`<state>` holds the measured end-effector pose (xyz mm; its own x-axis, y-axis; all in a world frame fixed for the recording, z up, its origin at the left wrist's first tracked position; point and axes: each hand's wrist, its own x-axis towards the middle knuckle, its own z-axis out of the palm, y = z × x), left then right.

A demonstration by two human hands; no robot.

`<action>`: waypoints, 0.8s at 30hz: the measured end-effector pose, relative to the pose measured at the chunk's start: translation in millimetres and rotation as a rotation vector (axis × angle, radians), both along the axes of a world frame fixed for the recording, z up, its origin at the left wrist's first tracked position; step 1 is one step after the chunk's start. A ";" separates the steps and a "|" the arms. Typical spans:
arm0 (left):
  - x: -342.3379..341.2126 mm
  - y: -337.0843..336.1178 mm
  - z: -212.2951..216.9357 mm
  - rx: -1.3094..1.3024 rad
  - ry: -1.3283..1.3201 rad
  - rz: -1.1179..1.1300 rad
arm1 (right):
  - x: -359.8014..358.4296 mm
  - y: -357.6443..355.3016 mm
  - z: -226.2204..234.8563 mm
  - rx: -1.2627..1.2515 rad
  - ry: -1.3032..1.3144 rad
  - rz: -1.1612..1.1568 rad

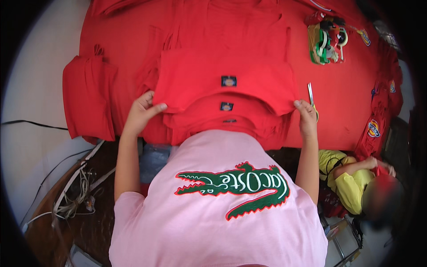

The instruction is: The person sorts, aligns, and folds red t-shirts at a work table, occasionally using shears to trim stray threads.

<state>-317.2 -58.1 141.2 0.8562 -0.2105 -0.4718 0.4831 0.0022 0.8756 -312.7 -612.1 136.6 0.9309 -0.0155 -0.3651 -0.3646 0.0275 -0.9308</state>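
Observation:
A red T-shirt is spread flat in front of me, with a small dark label inside its curved neckline. My left hand pinches its left shoulder edge between thumb and fingers. At the opposite shoulder, my right hand grips the cloth the same way. Beneath this shirt lie more red shirts, their necklines and labels showing one below another close to my body. A pair of scissors with yellow handles lies just beyond my right hand, its handles partly hidden behind the fingers.
The red-covered table carries a folded red pile at left and a basket of small tools and tape at far right. Red garments with badges hang along the right edge. A person in yellow handles red cloth at lower right. Cables tangle at lower left.

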 end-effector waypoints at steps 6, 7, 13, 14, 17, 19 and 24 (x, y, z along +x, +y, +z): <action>-57.8 -10.6 -25.2 0.039 -0.038 0.142 | -50.8 22.9 -26.0 -0.215 0.032 -0.119; -56.1 -12.1 -22.0 0.027 -0.036 0.151 | -49.6 21.6 -27.7 -0.250 0.008 -0.102; -53.4 -5.6 -30.8 0.101 -0.059 0.156 | -44.9 22.5 -15.2 -0.388 -0.083 -0.073; -54.0 -4.6 -32.2 0.093 -0.068 0.167 | -45.2 22.3 -16.4 -0.374 -0.071 -0.080; -55.2 -11.7 -28.6 0.066 -0.073 0.216 | -43.6 23.5 -18.1 -0.354 -0.044 -0.092; -53.7 -13.9 -27.1 0.065 -0.059 0.227 | -42.7 26.9 -18.3 -0.361 -0.042 -0.095; -50.1 -7.5 -30.4 0.083 -0.080 0.211 | -33.4 25.9 -12.5 -0.381 -0.031 -0.082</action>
